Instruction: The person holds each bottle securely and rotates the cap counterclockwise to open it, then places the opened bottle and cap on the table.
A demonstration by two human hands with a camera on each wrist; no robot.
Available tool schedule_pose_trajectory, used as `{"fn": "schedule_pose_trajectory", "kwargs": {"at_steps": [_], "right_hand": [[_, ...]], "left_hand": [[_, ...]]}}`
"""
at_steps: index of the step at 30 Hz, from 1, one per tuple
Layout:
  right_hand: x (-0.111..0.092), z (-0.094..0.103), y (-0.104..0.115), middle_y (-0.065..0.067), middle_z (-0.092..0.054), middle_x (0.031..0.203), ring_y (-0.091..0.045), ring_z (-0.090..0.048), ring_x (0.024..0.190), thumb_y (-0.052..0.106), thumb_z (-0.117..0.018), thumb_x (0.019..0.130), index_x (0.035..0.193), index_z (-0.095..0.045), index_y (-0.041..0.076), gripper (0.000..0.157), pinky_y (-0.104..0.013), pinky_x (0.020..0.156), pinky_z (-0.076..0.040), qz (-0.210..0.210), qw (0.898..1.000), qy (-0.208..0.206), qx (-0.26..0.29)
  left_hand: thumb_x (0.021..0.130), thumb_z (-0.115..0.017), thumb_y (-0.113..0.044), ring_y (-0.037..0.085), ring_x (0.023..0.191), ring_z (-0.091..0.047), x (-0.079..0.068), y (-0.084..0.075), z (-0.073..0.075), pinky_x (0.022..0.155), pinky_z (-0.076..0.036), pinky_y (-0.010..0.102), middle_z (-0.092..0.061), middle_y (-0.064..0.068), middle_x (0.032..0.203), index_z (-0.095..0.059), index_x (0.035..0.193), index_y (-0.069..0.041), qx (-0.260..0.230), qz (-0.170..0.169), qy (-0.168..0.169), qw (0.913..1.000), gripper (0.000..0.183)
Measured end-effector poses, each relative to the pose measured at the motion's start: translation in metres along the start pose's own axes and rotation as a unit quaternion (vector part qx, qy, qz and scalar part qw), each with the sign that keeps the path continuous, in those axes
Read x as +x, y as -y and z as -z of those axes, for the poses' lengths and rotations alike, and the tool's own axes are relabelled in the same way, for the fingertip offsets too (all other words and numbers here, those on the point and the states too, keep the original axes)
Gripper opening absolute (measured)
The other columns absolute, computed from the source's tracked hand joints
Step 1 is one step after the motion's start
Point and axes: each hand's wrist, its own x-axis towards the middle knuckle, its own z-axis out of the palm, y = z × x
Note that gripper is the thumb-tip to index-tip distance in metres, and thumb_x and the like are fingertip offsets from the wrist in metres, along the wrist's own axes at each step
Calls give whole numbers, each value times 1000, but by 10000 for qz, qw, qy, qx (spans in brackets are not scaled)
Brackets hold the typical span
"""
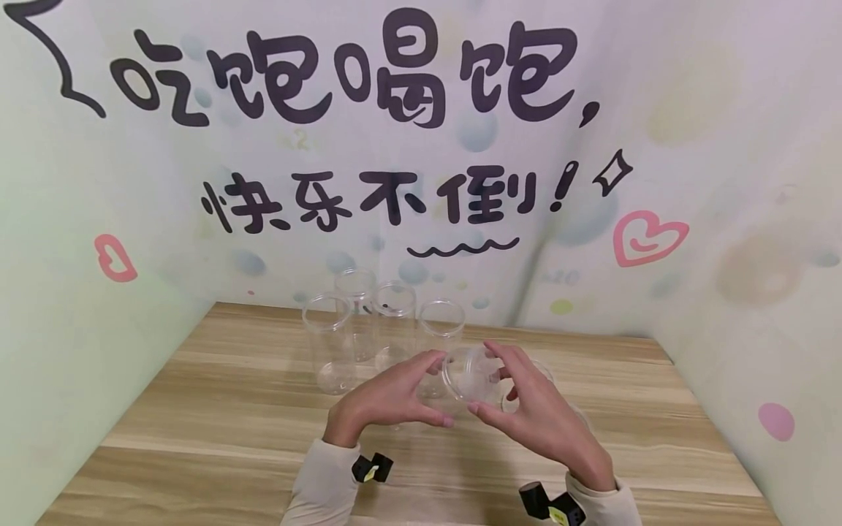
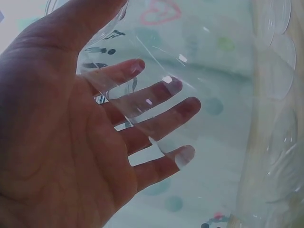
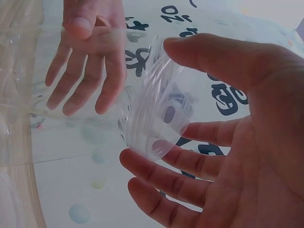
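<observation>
My right hand (image 1: pixel 546 416) holds a clear, round plastic lid (image 3: pixel 152 109) with ridged rims, thumb on one side and fingers round the other. Its open circle tilts toward my left hand (image 1: pixel 388 394), whose fingers are spread and nearly straight, thumb apart. In the left wrist view a clear curved plastic wall overlaps those fingers (image 2: pixel 156 99); I cannot tell whether they touch it. Just behind the left hand stands a tall clear jar (image 1: pixel 442 321), upright and without a lid, its lower part partly hidden.
More tall clear jars (image 1: pixel 329 336) stand upright at the back, left of centre. Several clear round plastic pieces (image 2: pixel 282 66) lie on the wooden table (image 1: pixel 217 424), partly behind my right hand. A printed wall (image 1: pixel 710 168) encloses the table at the back and sides.
</observation>
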Motion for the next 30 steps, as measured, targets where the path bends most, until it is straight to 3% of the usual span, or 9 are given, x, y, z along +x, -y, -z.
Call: {"fn": "schedule_pose_trajectory", "kwargs": {"at_steps": [10, 21, 30], "right_hand": [[0, 0, -2, -1, -52, 135, -14, -62, 103, 32, -80, 83, 147, -41, 14, 77, -27, 74, -54, 15, 10000, -57, 22], [2, -1, -3, -3, -50, 136, -18, -63, 104, 31, -80, 83, 149, -37, 16, 79, -26, 75, -56, -42, 9997, 6, 221], [4, -1, -11, -7, -50, 129, -22, -63, 104, 20, -81, 82, 152, -36, 18, 83, -27, 77, -57, 116, 9992, 56, 385]], "left_hand": [[74, -86, -40, 18, 127, -52, 1, 5, 2, 106, -43, 47, -54, 0, 139, -44, 143, -23, -139, -149, -102, 9997, 83], [73, -85, -49, 23, 127, -52, 1, 13, 2, 105, -43, 45, -50, -1, 139, -46, 143, -24, 150, -126, -476, 9987, 84], [74, -86, -42, 21, 123, -52, 2, 17, 2, 103, -44, 45, -50, 1, 138, -46, 145, -21, 200, -44, -781, 9967, 83]]}}
